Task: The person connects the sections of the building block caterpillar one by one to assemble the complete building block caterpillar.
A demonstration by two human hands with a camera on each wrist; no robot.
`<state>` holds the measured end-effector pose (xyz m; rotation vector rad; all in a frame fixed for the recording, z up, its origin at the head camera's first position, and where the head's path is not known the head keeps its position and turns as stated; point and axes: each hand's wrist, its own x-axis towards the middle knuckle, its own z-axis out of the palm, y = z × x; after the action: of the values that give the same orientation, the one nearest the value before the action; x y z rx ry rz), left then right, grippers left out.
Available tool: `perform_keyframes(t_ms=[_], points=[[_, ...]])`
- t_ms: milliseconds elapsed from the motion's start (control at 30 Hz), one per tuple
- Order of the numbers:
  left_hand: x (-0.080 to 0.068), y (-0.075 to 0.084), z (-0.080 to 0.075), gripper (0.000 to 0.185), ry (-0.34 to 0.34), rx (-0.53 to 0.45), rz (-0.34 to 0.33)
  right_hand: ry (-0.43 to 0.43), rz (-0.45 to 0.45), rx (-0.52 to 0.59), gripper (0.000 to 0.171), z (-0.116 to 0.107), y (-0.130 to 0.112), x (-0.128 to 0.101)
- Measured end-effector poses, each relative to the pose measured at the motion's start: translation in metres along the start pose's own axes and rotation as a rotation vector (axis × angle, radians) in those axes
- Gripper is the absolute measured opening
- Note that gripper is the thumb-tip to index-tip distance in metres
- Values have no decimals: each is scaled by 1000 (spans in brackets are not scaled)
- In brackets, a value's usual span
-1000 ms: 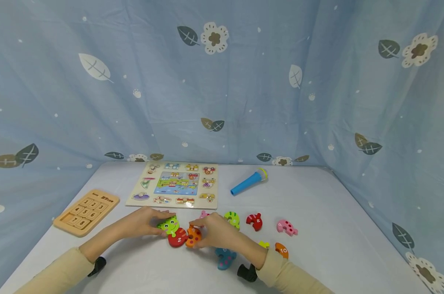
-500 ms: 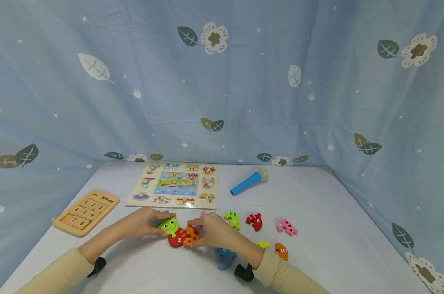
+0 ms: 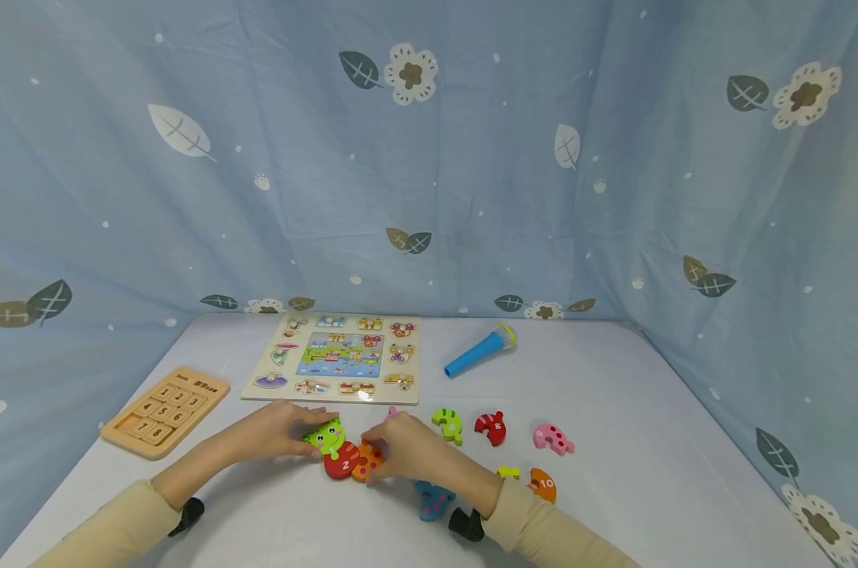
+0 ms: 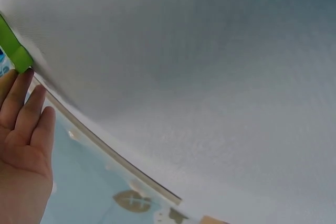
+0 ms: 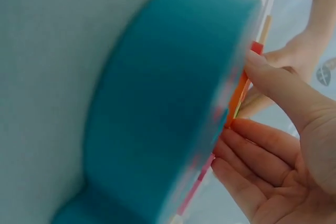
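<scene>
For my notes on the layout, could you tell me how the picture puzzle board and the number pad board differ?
The picture puzzle board is pale and larger, with colourful pictures round a blue centre scene; the number pad board is smaller, plain tan, with numbered square tiles. The puzzle board lies towards the table's back; the number pad board lies nearer the left edge, turned at an angle. Both lie flat, and neither hand touches them.
</scene>
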<state>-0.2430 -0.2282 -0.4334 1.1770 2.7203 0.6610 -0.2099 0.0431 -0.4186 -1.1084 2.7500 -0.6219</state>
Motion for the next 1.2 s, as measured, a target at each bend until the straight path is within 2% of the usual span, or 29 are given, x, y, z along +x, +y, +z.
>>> perform_keyframes(t_ms=[333, 500, 633, 933, 1200], points=[[-1, 1, -1, 65, -18, -13, -18, 1, -12, -26, 55, 2, 0, 2], [0, 0, 0, 65, -15, -7, -3, 11, 30, 34, 61, -2, 3, 0], [0, 0, 0, 65, -16, -2, 8, 16, 60, 87, 58, -6, 4, -3], [1, -1, -1, 66, -32, -17, 9, 15, 43, 151, 53, -9, 5, -14], [1, -1, 0, 66, -39, -21, 10, 35, 31, 143, 54, -13, 6, -23]])
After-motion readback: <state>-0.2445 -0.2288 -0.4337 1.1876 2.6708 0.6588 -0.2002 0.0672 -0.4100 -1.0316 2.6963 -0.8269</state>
